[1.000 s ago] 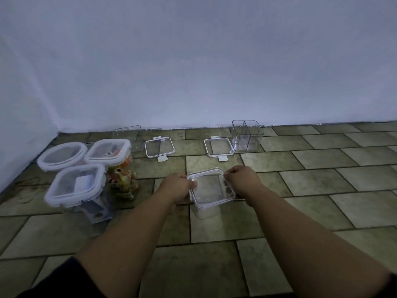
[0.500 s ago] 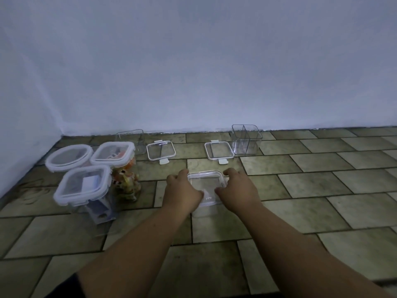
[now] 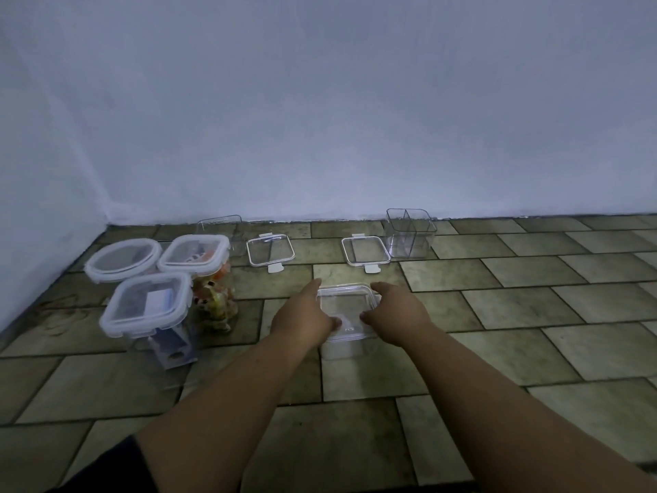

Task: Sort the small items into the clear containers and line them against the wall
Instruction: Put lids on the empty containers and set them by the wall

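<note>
Wall: a plain pale bluish wall (image 3: 320, 101) fills the upper half and meets the floor at 12 o'clock from the hands.
Floor: a grey-green tiled floor (image 3: 533, 314) carries everything.
Left hand: the left hand (image 3: 302, 316) grips the left edge of the clear square lidded plastic container (image 3: 346, 304). Its index finger lies along that edge pointing to 12 o'clock, and its thumb rests on the lid's near part. The other fingers are hidden.
Right hand: the right hand (image 3: 394, 311) holds the same container's right side. The index finger curls round the far corner and the thumb is on the lid.
Task container: it stands on the floor between the two hands, well apart from the wall.
Lidded group: at 9 to 10 o'clock three closed containers stand close together. They are a round white-rimmed clear tub (image 3: 122, 259), a tall square white-rimmed clear jar (image 3: 193, 256) and a nearer square white-rimmed clear box (image 3: 145, 306).
Divided box: an open clear square box with inner partitions (image 3: 410, 233) stands at 1 o'clock, near the wall.
Open box: an empty clear lidless box (image 3: 220, 225) sits at 11 o'clock against the wall.
Loose lids: two clear square lids with white clips lie flat, one at 11 o'clock (image 3: 271, 250) and one at 12 o'clock (image 3: 365, 250) just beside the divided box.
Small items: orange and yellow pieces (image 3: 213, 304) show through the tall jar's wall.
</note>
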